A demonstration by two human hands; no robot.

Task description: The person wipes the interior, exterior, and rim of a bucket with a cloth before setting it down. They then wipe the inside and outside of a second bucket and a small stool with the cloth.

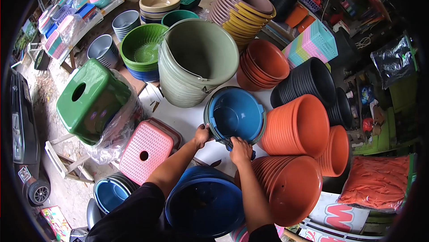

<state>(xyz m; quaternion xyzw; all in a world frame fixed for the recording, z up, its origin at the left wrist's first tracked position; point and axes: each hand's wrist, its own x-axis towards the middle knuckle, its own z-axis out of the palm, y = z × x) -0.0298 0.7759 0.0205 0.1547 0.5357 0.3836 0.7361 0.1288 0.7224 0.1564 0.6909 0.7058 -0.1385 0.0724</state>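
A stack of round pails with a blue one (234, 114) on top stands on the white table, in the middle of the view. My left hand (202, 135) is closed on the rim of this stack at its lower left. At the near rim, my right hand (240, 149) is closed round a dark cloth (229, 144), which touches the blue pail. Behind the pails rises a tall stack of grey-green buckets (199, 58). Orange pots (295, 126) lean close on the right. Below my forearms is a large dark blue tub (205, 206).
Green stools (89, 101) in plastic wrap and a pink stool (146, 151) stand at the left. Black pots (308, 83) and more orange pots (290, 190) line the right. A green basin (144, 45) is at the back left. A car (26, 139) shows at the far left.
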